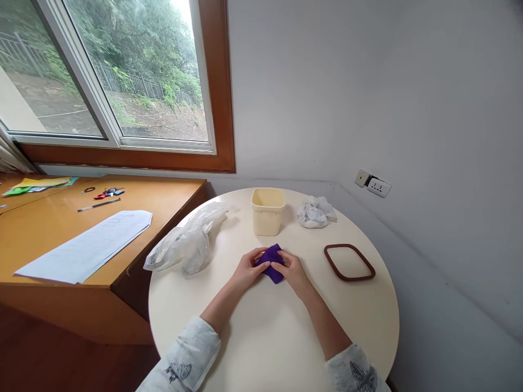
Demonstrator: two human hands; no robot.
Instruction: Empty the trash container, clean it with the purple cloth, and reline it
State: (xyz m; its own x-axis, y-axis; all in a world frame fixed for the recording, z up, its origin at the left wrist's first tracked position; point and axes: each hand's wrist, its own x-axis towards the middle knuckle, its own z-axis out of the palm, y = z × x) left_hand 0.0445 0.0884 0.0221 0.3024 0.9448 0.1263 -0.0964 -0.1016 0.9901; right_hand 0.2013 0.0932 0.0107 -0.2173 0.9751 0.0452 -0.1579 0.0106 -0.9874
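Observation:
A small purple cloth (272,261) lies folded on the round cream table (261,337), a little in front of a cream plastic tub (268,210). My left hand (249,267) pinches the cloth's left side with curled fingers. My right hand (292,269) grips its right side the same way. Both hands rest on the tabletop with the cloth between them.
A crumpled clear plastic bag (188,245) lies left of the hands. A crumpled white cloth (315,212) sits right of the tub. A brown rectangular lid frame (349,262) lies at the right. A wooden desk (49,228) with papers stands at the left.

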